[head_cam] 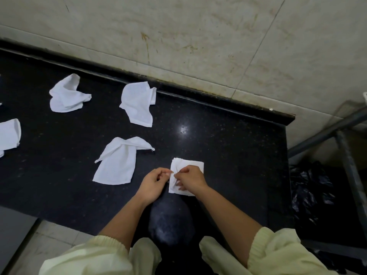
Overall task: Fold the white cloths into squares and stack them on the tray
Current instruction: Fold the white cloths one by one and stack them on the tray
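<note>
Forearms bare, converging; left hand (154,182) and right hand (190,178) curled, both pinching cloth (195,165) edge.

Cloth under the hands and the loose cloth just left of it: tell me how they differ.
The held cloth is a small folded square; the loose cloth is larger and rumpled. The left hand and right hand pinch the held cloth; nothing touches the loose cloth. Both are white, on the black counter.

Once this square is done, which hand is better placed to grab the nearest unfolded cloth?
Left, probably. The left hand pinches the left edge of the folded cloth, on the side where the nearest unfolded cloth lies; the right hand holds it too, farther away.
</note>
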{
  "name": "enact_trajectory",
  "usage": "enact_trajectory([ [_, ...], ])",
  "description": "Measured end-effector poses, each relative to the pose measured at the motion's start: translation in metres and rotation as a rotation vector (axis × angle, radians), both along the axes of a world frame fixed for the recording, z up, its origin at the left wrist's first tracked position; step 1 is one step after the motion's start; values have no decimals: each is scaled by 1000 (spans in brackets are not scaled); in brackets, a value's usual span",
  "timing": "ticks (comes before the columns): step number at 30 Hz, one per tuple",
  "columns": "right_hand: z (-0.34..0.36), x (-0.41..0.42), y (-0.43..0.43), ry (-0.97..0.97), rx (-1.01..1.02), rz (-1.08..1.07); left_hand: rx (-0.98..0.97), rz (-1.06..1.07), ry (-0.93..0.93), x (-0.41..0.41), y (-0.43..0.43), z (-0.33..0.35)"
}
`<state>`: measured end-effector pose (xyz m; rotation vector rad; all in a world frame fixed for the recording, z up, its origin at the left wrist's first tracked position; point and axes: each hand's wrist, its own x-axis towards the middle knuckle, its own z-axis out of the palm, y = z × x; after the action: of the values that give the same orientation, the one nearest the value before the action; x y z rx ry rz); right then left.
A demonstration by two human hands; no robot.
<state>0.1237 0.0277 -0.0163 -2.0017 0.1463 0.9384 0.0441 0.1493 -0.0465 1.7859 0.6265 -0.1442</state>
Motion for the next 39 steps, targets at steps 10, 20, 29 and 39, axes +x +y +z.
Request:
enact_trajectory([
  [10, 10, 16, -20, -2, 29, -87, 126, 29, 178, 8, -4, 17],
  [20, 1, 21, -72, -106, -76, -186, 109, 41, 265, 0, -12, 23],
  [29, -3, 14, -69, -82, -75, -179, 22, 212, 299, 10, -19, 31],
  [39, 14, 13, -73, 262, 202, -397, -366, 135, 498, 17, -24, 48],
])
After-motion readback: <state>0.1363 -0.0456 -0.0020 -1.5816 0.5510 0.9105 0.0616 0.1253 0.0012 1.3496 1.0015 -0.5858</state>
